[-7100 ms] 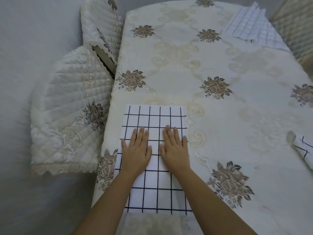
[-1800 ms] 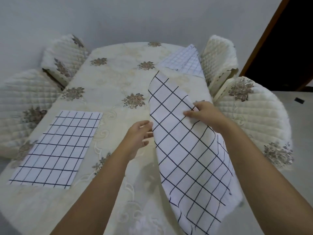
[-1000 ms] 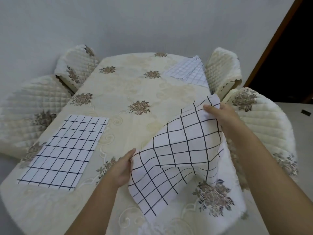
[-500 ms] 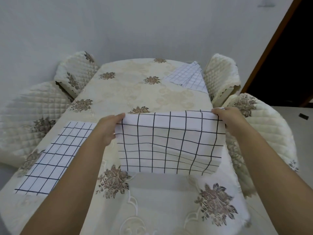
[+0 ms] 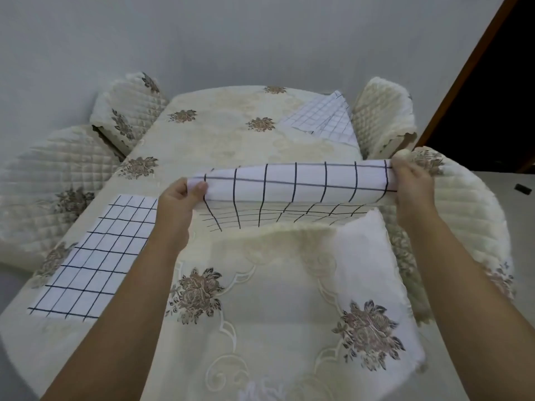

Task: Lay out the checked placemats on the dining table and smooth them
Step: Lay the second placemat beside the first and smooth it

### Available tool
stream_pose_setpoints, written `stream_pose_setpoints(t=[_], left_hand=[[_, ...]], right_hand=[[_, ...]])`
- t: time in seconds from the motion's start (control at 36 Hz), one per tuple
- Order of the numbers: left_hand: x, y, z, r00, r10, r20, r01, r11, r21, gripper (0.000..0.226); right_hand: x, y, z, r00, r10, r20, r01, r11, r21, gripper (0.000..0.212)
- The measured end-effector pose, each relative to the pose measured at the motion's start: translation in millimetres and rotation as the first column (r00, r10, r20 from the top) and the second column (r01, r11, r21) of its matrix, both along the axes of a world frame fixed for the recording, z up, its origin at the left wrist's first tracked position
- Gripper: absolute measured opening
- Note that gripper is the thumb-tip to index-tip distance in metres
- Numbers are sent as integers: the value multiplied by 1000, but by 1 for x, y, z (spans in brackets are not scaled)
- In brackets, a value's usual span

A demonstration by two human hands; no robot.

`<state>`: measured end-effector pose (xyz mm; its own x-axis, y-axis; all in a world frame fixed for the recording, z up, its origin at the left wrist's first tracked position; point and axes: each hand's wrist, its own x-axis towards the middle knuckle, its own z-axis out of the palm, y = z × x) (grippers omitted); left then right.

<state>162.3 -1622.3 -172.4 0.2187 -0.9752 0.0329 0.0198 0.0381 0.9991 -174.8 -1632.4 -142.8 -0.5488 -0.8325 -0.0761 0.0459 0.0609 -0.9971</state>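
left grip (image 5: 179, 198), right grip (image 5: 411, 183) tight on one lifted placemat (image 5: 295, 183); two others: left placemat (image 5: 95, 256), far placemat (image 5: 321, 120)

We've got bare table (image 5: 231, 146) down the middle, beyond the held placemat (image 5: 295, 180) hanging across in front of us. The laid placemat (image 5: 95, 250) takes the near left, a placemat pile (image 5: 324, 120) sits on the far right corner, and quilted chairs (image 5: 52, 180) crowd both sides.
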Motion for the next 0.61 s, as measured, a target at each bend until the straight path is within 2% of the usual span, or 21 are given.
stream_pose_setpoints(t=[0.14, 0.28, 0.36, 0.47, 0.61], left_hand=[[-1, 46, -58, 998, -28, 51, 14, 968, 250, 12], [2, 76, -110, 985, -112, 130, 41, 888, 457, 11], [8, 87, -134, 950, -194, 243, 28, 831, 556, 24], [11, 91, -150, 905, -193, 379, -74, 807, 586, 36], [7, 95, -152, 829, -188, 527, -159, 824, 543, 40]], right_hand=[[-2, 24, -54, 1000, 18, -16, -15, 982, 190, 9], [-1, 56, -111, 986, 115, -121, -55, 907, 417, 17], [-5, 76, -141, 962, 208, -180, -76, 829, 553, 33], [-11, 91, -168, 910, 323, -259, -96, 772, 628, 35], [-14, 87, -174, 862, 393, -320, -146, 797, 586, 46]])
